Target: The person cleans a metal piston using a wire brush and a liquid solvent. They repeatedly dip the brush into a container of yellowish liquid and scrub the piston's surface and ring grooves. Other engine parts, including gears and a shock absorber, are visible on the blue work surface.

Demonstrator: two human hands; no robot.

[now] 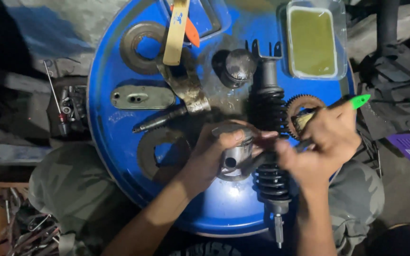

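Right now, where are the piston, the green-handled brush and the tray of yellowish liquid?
piston point(236, 159): head view, on its shiny metal skirt, held in the left hand.
green-handled brush point(360, 100): head view, on the handle's green tip above the right hand.
tray of yellowish liquid point(340, 42): head view, on its clear right wall.

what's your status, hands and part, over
Left hand grips the metal piston. Right hand holds a green-handled brush over it. Black coil shock absorber lies on the blue drum top just beside.
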